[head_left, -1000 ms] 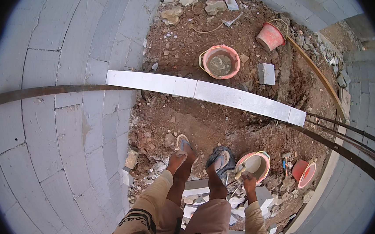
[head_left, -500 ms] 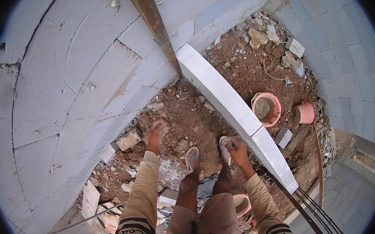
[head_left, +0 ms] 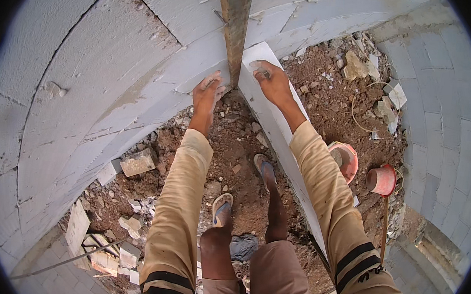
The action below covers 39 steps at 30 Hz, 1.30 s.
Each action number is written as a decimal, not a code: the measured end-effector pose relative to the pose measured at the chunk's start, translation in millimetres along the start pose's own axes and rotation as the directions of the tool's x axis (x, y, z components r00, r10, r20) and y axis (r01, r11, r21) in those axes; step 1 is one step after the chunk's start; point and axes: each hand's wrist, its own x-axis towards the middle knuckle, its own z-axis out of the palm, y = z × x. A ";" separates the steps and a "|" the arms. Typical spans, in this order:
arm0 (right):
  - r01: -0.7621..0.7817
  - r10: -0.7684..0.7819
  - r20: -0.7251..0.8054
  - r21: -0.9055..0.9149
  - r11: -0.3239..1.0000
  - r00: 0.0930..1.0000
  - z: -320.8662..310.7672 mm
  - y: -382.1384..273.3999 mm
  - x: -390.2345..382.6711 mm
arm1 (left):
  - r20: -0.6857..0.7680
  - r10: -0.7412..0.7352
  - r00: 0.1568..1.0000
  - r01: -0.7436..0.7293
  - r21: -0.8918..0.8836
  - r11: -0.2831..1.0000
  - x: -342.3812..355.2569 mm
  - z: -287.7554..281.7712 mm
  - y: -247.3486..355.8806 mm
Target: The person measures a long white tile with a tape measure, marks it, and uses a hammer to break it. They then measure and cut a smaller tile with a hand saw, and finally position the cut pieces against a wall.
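A rusty brown upright post [head_left: 234, 31] stands in the corner where the pale block wall [head_left: 104, 59] meets a low row of white blocks [head_left: 260, 53]. Left of the post, my left hand [head_left: 206, 96] is raised beside the wall, dusty, with its fingers apart and nothing seen in them. On the other side, my right hand [head_left: 275, 85] is over the far end of the low row, close to the post. Its fingers are curled together; whatever may be between them is too small to make out.
Beyond the low row are a red bucket [head_left: 349, 161] holding grey material and a tipped red bucket [head_left: 382, 179]. Broken blocks [head_left: 138, 162] and rubble lie along the left wall. My sandalled feet [head_left: 222, 208] stand on brown soil with stones.
Both my hands have moved forward and up toward the post, the right one from near my foot to over the low row. The view has shifted, and my feet have stepped.
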 end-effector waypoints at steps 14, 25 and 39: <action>0.079 -0.065 0.215 -0.057 0.995 0.975 9.3 7.5 78.4 | -0.264 0.146 0.953 -0.078 0.252 0.965 50.4 44.1 -9.4; 0.159 -0.150 0.241 -0.015 0.987 0.959 5.9 11.0 91.2 | -0.017 -0.006 1.000 0.009 0.187 0.982 34.9 41.9 26.6; 0.254 -0.241 0.159 -0.063 0.965 0.957 35.1 -1.3 -3.7 | -0.284 -0.156 0.946 0.083 -0.254 0.964 32.9 50.6 3.0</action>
